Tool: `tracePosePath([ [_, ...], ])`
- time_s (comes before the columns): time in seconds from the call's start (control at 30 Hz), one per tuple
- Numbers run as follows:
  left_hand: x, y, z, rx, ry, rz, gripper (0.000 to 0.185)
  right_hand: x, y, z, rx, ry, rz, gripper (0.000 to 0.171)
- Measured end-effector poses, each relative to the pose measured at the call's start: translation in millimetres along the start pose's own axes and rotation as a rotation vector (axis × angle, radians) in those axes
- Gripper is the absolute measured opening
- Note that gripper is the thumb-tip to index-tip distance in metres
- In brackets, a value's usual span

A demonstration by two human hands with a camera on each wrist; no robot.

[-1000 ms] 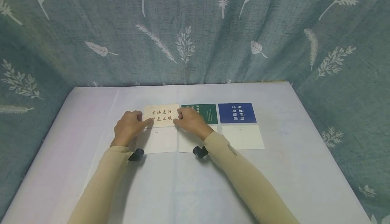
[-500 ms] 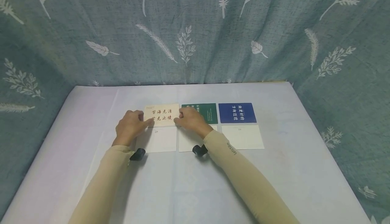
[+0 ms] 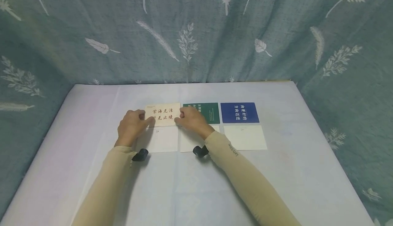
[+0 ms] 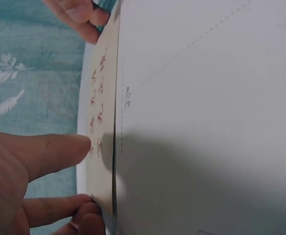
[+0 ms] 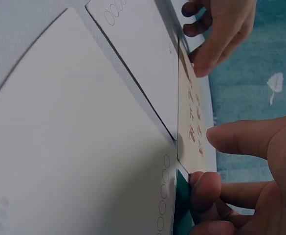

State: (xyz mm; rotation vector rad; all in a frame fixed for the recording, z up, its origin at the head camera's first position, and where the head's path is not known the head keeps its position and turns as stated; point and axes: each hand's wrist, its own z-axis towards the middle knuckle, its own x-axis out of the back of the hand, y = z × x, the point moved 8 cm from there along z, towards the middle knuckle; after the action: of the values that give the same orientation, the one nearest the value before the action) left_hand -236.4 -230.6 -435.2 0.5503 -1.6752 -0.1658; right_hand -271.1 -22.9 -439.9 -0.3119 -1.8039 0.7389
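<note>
A cream postcard (image 3: 162, 115) with dark reddish-brown Chinese characters lies in the back row, at its left end. My left hand (image 3: 130, 127) grips its left end, thumb over the face and other fingers at the edge. At the right end, my right hand (image 3: 194, 121) holds the card between thumb and curled fingers, partly covering the green postcard (image 3: 212, 113). Just in front lies a pale card (image 3: 162, 140), its edge nearly meeting the cream postcard (image 4: 106, 98) in the left wrist view. Right wrist view: both hands are at the ends of the cream card (image 5: 186, 117).
A blue postcard (image 3: 239, 112) with white characters completes the back row on the right. In front lie another pale card (image 3: 187, 144), partly under my right forearm, and a third pale card (image 3: 245, 138). The white-covered table (image 3: 196, 192) meets a leaf-patterned teal curtain (image 3: 208, 48) behind.
Both hands stay at the ends of the cream postcard, with at most a slight shift of the left hand to the right. The head view has tilted slightly; the other cards keep their layout.
</note>
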Motion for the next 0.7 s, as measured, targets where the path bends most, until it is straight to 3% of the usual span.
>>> tracePosePath([
  [0.2,2.2,0.5,0.7,0.007,0.003,-0.043,0.065,3,-1,0,0.015,0.008,0.021,0.022],
  [0.43,18.4,6.2,-2.7,-0.032,0.097,-0.131,0.058,13,-6,-2,0.088,0.065,0.082,0.023],
  [0.53,26.2,6.2,-5.2,-0.034,0.141,-0.215,0.053,21,-5,-2,0.109,0.110,0.112,0.023],
  [0.7,33.4,5.6,-6.4,0.014,0.210,-0.366,0.043,30,9,-3,0.032,0.143,0.257,0.042],
])
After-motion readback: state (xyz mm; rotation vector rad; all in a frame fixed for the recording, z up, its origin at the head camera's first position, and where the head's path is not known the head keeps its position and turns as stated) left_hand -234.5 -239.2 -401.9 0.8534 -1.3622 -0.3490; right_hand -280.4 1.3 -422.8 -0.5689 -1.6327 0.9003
